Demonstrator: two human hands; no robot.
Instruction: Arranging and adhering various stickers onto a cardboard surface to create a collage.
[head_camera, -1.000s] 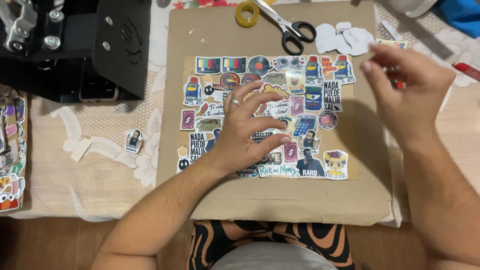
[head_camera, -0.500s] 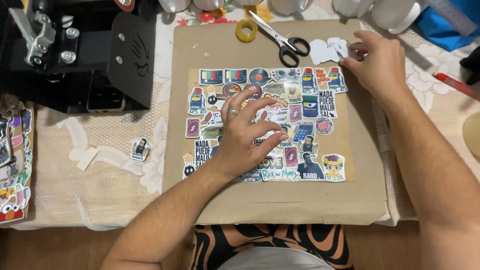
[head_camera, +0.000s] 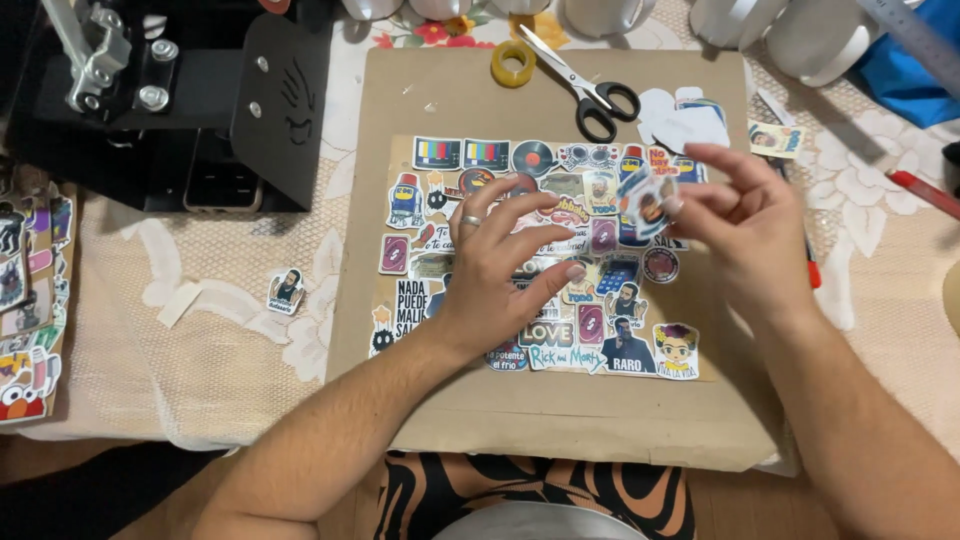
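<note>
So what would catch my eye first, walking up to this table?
Probably the collage of colourful stickers packed onto the brown cardboard sheet at the centre. The left hand rests flat on it, while the right hand pinches a single sticker just above. Black-handled scissors and a yellow tape roll lie at the sheet's far edge.

Bare cardboard sheet (head_camera: 560, 420) below the sticker collage (head_camera: 540, 260) offers free passage; scissors (head_camera: 585, 85) and tape roll (head_camera: 513, 63) obstruct the top edge, black machine (head_camera: 200, 110) the left.

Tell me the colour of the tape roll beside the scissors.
Yellow: the tape roll shows best in the head view, left of the scissors.
</note>
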